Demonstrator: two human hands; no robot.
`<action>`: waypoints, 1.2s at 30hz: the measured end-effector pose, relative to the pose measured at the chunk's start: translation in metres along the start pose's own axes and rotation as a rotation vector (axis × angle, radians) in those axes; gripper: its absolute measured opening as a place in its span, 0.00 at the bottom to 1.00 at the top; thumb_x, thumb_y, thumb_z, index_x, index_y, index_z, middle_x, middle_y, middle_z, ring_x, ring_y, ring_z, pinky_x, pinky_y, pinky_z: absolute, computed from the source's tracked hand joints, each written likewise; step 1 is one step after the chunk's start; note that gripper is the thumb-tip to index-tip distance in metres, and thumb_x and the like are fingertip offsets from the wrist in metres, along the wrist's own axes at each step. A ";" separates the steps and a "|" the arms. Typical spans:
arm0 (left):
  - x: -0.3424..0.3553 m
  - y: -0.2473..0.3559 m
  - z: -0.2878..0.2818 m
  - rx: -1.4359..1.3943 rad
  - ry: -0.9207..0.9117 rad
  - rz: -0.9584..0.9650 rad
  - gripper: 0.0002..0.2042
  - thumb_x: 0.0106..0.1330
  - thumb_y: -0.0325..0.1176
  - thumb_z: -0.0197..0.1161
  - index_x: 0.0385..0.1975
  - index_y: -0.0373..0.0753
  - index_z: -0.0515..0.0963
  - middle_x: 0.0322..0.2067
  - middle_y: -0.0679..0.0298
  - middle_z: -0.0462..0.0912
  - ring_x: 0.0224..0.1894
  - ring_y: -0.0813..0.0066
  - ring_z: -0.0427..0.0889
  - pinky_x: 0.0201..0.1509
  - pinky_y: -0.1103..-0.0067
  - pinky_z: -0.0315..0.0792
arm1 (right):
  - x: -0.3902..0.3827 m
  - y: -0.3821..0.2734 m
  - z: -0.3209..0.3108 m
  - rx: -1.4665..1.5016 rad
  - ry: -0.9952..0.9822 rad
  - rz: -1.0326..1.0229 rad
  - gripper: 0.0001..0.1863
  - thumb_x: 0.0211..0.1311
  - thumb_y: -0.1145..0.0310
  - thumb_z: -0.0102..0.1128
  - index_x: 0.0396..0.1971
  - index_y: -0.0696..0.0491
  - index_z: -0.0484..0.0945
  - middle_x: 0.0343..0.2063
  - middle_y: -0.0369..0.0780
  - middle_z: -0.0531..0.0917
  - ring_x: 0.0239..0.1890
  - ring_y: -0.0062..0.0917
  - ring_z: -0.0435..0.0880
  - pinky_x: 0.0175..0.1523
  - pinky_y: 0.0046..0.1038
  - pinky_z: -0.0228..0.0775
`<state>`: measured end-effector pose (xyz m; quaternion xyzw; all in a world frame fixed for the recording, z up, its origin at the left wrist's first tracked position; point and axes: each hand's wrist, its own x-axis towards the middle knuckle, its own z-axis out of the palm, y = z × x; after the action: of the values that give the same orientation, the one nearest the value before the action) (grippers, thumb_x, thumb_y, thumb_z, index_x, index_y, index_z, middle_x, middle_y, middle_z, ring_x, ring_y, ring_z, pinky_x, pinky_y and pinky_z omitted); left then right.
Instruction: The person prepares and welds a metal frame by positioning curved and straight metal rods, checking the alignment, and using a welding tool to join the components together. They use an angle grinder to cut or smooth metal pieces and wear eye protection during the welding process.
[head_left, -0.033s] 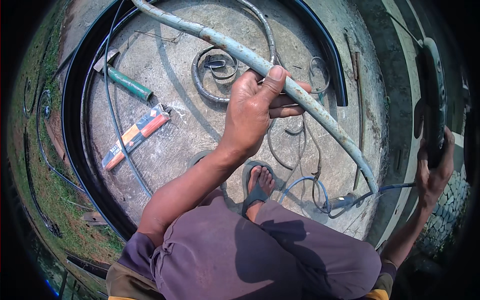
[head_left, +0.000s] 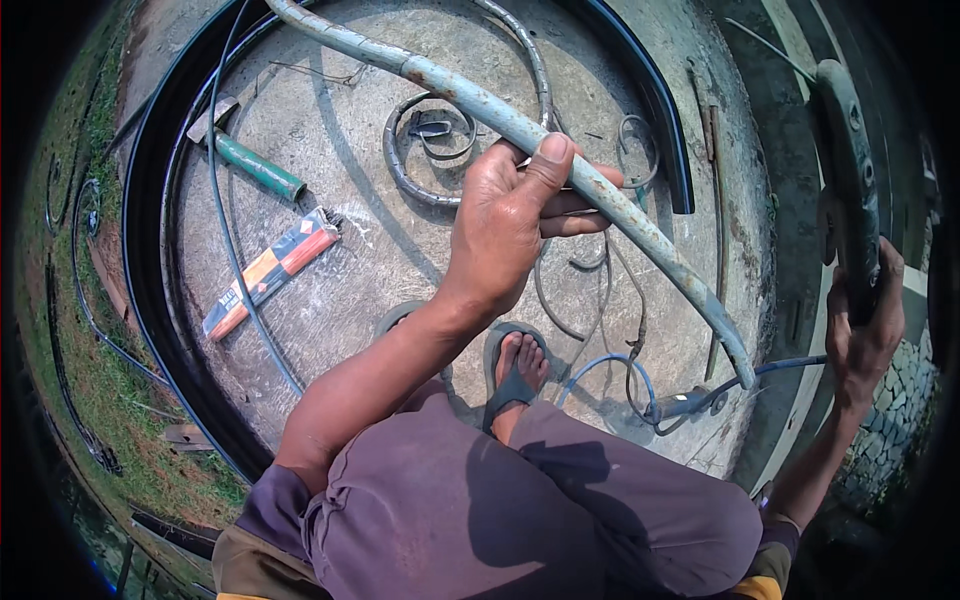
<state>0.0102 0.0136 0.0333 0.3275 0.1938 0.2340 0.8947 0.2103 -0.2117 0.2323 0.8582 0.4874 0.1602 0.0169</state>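
My left hand [head_left: 500, 225] is closed around a long curved metal pipe [head_left: 480, 103], pale blue-grey with rust spots. The thumb lies on top and the fingers come out beneath. The pipe slants from the far left down to the near right, above the concrete. At the right edge my right hand [head_left: 868, 320] grips the lower end of a dark welding electrode holder [head_left: 856, 150]. From its top a thin rod [head_left: 770, 48] points to the far left. Part of my right hand's fingers is hidden behind the holder.
A hammer with a green handle [head_left: 258, 168] and a packet of rods [head_left: 270, 272] lie on the left. A large black ring [head_left: 140, 240] surrounds them. Coiled metal strips [head_left: 400, 170], a blue cable [head_left: 600, 360] and a dark blue cylindrical tool [head_left: 680, 403] lie on the concrete.
My right hand has moved a little left and up with the electrode holder, and the rod reaches further left. My left hand and the pipe have hardly moved.
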 end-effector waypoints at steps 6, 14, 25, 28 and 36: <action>-0.004 0.003 -0.003 -0.032 -0.002 -0.020 0.20 0.76 0.47 0.50 0.44 0.30 0.69 0.40 0.41 0.83 0.40 0.60 0.88 0.43 0.76 0.86 | 0.038 -0.078 0.024 0.212 -0.074 -0.124 0.27 0.61 0.75 0.65 0.60 0.55 0.69 0.42 0.47 0.84 0.45 0.33 0.86 0.49 0.31 0.76; -0.006 0.003 -0.004 -0.047 0.017 -0.066 0.20 0.76 0.46 0.50 0.45 0.31 0.69 0.41 0.41 0.83 0.42 0.58 0.87 0.44 0.74 0.85 | 0.047 -0.097 0.035 0.551 -0.284 -0.075 0.17 0.42 0.74 0.61 0.36 0.59 0.73 0.22 0.39 0.75 0.22 0.23 0.75 0.31 0.26 0.67; -0.006 0.006 -0.003 -0.039 0.036 -0.084 0.19 0.76 0.46 0.50 0.46 0.32 0.69 0.42 0.41 0.83 0.44 0.55 0.87 0.46 0.71 0.85 | 0.054 -0.093 0.035 0.785 -0.349 -0.067 0.33 0.39 0.71 0.60 0.53 0.57 0.70 0.19 0.41 0.76 0.20 0.27 0.78 0.30 0.29 0.68; -0.005 0.004 -0.001 -0.078 0.013 -0.080 0.19 0.76 0.46 0.50 0.46 0.32 0.68 0.42 0.41 0.83 0.44 0.56 0.87 0.47 0.70 0.84 | 0.055 -0.095 0.025 0.797 -0.387 -0.103 0.39 0.38 0.73 0.59 0.60 0.56 0.67 0.21 0.40 0.77 0.22 0.24 0.79 0.31 0.27 0.67; -0.007 0.003 -0.005 -0.042 0.007 -0.070 0.19 0.76 0.46 0.50 0.46 0.33 0.68 0.43 0.43 0.83 0.44 0.58 0.87 0.46 0.72 0.84 | 0.060 -0.091 0.027 0.805 -0.398 -0.146 0.33 0.39 0.80 0.58 0.54 0.54 0.69 0.24 0.39 0.74 0.24 0.24 0.76 0.34 0.27 0.69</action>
<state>0.0008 0.0148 0.0330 0.3006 0.2032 0.2077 0.9084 0.1707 -0.1097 0.2053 0.7741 0.5572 -0.2115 -0.2136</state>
